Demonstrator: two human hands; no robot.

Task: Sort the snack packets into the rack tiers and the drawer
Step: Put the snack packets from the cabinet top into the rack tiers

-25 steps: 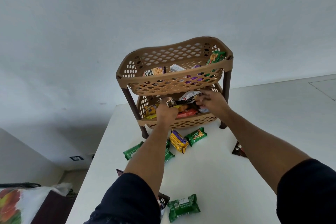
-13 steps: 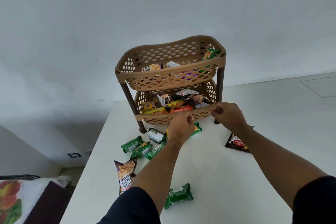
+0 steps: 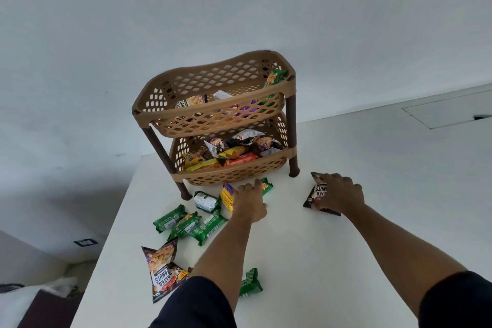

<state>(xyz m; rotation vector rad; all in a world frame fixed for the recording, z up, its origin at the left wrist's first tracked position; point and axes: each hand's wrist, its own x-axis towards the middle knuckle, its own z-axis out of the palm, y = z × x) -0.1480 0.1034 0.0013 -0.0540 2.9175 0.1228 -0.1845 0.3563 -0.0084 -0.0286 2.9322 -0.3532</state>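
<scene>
White table (image 3: 346,261) bearing a tan two-tier rack (image 3: 213,125) just beyond both hands; both tiers already hold mixed packets, so sorting appears partly done. No drawer is in view. Left to sort: a cluster of green packets (image 3: 186,224) left of the left hand (image 3: 250,202), a salted peanuts packet (image 3: 161,271) nearer the sleeve, and one green packet (image 3: 250,283) beside the left forearm. The left hand rests with fingers extended on a yellow packet (image 3: 226,196). The right hand (image 3: 339,194) curls over a dark peanuts packet (image 3: 318,192), glossy and crinkled.
</scene>
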